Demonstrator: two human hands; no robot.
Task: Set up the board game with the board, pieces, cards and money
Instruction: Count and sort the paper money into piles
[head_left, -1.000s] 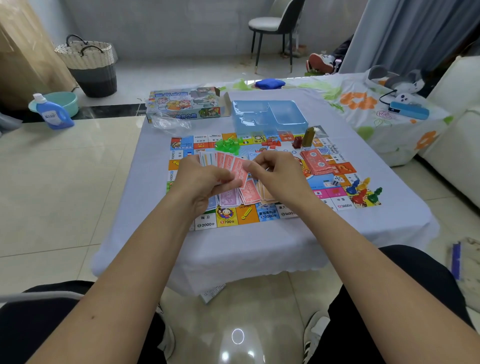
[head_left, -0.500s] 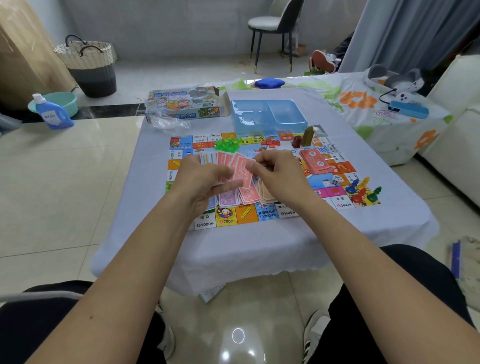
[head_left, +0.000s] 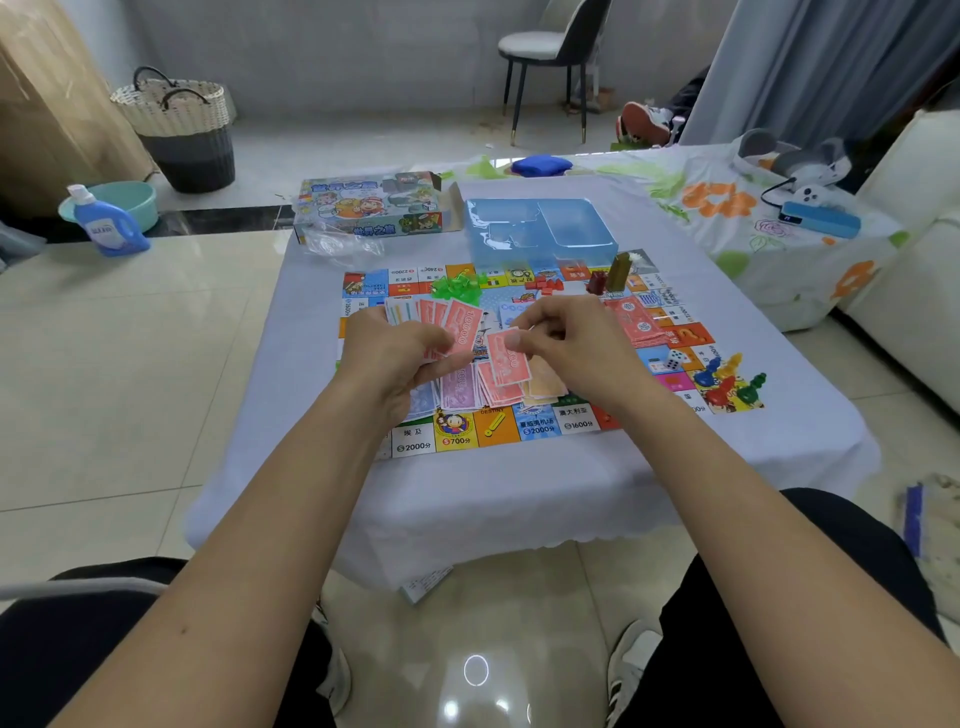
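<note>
The colourful game board (head_left: 540, 426) lies flat on a cloth-covered table (head_left: 467, 499). My left hand (head_left: 395, 358) holds a fan of paper money (head_left: 457, 322), mostly red notes. My right hand (head_left: 576, 348) pinches a single red note (head_left: 506, 358) just above sorted piles of money (head_left: 467, 389) on the board's near side. A stack of red cards (head_left: 636, 325) lies to the right. Green houses (head_left: 457, 288), small red houses (head_left: 545, 285), two dice (head_left: 675, 358) and coloured pawns (head_left: 727, 382) rest on the board.
A blue plastic tray (head_left: 540, 228), the game box (head_left: 371, 208) and a clear plastic bag (head_left: 337, 244) sit at the table's far side. A sofa (head_left: 914, 270) stands to the right. A basket (head_left: 176, 130), a detergent bottle (head_left: 106, 223) and a chair (head_left: 550, 57) are on the floor beyond.
My right hand has pulled one red note out of the fan and moved it right and down toward the piles. My left hand stays put with the fan.
</note>
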